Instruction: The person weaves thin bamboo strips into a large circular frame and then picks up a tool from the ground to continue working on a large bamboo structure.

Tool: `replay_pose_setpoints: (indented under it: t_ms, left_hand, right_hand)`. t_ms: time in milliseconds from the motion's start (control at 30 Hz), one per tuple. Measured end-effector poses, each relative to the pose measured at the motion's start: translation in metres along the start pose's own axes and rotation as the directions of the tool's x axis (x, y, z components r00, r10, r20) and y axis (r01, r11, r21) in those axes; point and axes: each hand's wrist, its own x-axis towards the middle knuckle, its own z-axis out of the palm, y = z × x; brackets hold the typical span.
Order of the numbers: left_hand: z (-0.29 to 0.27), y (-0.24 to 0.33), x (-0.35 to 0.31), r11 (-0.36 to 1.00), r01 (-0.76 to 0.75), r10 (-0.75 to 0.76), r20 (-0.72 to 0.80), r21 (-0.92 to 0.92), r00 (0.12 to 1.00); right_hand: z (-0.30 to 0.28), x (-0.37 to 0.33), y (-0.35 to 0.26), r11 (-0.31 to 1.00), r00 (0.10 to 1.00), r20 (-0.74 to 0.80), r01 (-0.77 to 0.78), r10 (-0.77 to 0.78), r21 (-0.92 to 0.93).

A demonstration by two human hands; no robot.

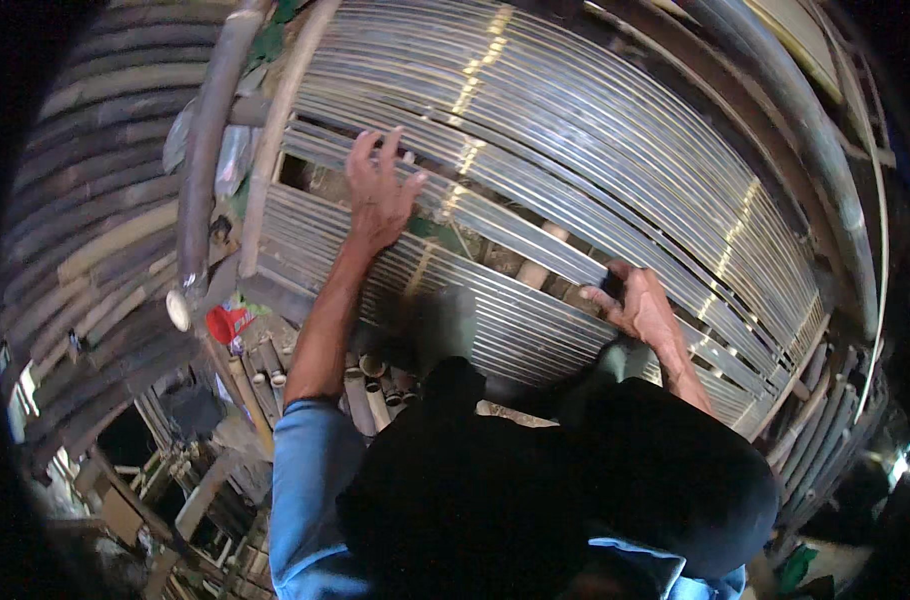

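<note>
Before me lies a wide panel of thin, parallel bamboo slats (595, 140), with pale bands crossing it. A narrow group of slats (515, 232) runs slantwise between the far section and the near slatted section (495, 308), with open gaps along it. My left hand (380, 195) is over this group toward its left end, fingers spread and holding nothing. Farther right, my right hand (640, 303) has its thumb and fingers closed around the edge of the same group. The undersides of those slats and part of the right fingers are hidden.
A thick bamboo pole (215, 150) borders the panel at left, and dark poles (805, 130) curve along the right. Below left are a red plastic item (229, 322) and cut bamboo pieces (360, 400). My dark-clad legs (565, 480) are close to the panel's near edge.
</note>
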Motion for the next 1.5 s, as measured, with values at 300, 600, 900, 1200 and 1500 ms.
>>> replay_pose_setpoints:
  t_ms: [300, 600, 900, 1200, 1500]
  left_hand:
    - [0.01, 0.021, 0.045, 0.996, -0.012, 0.01, 0.027, 0.094, 1.0]
    - [0.047, 0.147, 0.143, 0.757, -0.637, 0.652, 0.116, -0.144, 0.749]
    - [0.108, 0.28, 0.086, 0.746, -0.632, 0.648, 0.448, -0.21, 0.617]
    - [0.123, 0.315, 0.045, 0.775, -0.621, 0.594, 0.465, -0.113, 0.657]
    - [0.122, 0.344, 0.033, 0.829, -0.529, 0.52, 0.596, -0.18, 0.612]
  right_hand:
    - [-0.027, -0.05, 0.023, 0.973, 0.818, -0.567, 0.048, 0.092, 0.227]
    - [-0.001, -0.144, 0.163, 0.887, 0.638, -0.635, -0.185, 0.436, 0.424]
    - [0.04, -0.189, 0.308, 0.799, 0.319, -0.739, -0.343, 0.593, 0.493]
    - [-0.023, -0.185, 0.469, 0.683, 0.041, -0.756, -0.464, 0.653, 0.565]
    - [-0.069, -0.214, 0.578, 0.435, -0.251, -0.543, -0.379, 0.802, 0.817]
